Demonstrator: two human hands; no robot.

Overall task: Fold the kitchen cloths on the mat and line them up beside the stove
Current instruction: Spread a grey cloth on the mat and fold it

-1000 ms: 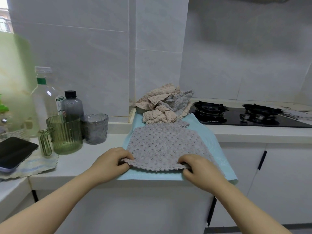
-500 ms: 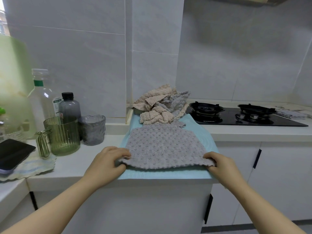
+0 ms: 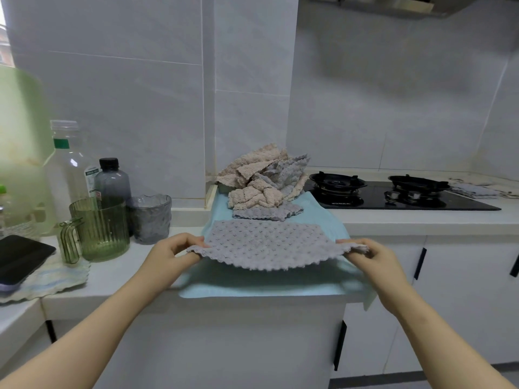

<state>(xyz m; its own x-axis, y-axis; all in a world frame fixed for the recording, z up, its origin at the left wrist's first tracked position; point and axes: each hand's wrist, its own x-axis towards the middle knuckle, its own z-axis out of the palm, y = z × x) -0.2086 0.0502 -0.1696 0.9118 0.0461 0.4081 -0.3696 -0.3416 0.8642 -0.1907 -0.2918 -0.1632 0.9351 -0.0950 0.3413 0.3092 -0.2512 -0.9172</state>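
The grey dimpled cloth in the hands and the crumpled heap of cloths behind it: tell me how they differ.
The grey dimpled cloth is spread flat, its near edge lifted by the left hand and right hand; the crumpled heap of cloths lies bunched and untouched. The cloth is all grey; the heap mixes beige and grey. Both rest on the light blue mat.

Two bare forearms enter from the near edge, ending in the left hand [image 3: 165, 255] and right hand [image 3: 375, 258]. No sleeves, gloves, watch or rings are visible; fingers are slender, nails short and unpainted.
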